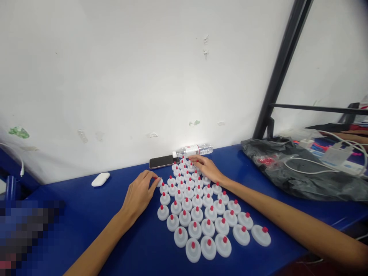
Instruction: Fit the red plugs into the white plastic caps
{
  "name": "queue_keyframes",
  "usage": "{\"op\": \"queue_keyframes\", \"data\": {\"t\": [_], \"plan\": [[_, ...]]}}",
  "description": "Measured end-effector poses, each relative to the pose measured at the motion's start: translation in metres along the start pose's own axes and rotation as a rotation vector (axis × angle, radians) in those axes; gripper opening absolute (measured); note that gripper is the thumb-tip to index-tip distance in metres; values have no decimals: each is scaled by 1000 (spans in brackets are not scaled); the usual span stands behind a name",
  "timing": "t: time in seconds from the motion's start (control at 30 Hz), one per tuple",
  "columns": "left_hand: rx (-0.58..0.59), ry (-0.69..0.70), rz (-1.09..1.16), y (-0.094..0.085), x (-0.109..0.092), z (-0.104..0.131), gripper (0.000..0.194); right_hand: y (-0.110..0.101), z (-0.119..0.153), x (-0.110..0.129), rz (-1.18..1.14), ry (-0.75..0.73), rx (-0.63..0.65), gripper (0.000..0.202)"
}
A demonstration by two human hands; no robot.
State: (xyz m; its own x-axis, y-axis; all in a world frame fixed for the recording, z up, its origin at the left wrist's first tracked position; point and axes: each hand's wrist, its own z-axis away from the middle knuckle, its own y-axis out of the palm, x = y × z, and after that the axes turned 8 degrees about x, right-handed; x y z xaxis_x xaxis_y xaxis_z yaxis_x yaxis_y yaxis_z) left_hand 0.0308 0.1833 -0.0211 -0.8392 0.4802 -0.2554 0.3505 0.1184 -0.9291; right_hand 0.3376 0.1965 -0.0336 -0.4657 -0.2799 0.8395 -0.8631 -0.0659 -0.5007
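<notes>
Several white round caps with red tips stand close together in rows on the blue table. At the left edge of the group, my left hand pinches a white cap by its red tip. My right hand reaches over the far end of the rows, its fingers bent together near a red tip; whether it grips that cap is too small to tell.
By the wall lie a clear bottle and a dark phone. A white earphone case is at the left. Black plastic with cables and chargers lies at the right, beside a black metal post.
</notes>
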Motion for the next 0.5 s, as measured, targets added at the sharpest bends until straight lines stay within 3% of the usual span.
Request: {"op": "queue_keyframes", "data": {"t": [0.5], "plan": [[90, -83, -21, -6, -6, 2, 26, 0, 0, -1, 10, 6, -4, 32]]}}
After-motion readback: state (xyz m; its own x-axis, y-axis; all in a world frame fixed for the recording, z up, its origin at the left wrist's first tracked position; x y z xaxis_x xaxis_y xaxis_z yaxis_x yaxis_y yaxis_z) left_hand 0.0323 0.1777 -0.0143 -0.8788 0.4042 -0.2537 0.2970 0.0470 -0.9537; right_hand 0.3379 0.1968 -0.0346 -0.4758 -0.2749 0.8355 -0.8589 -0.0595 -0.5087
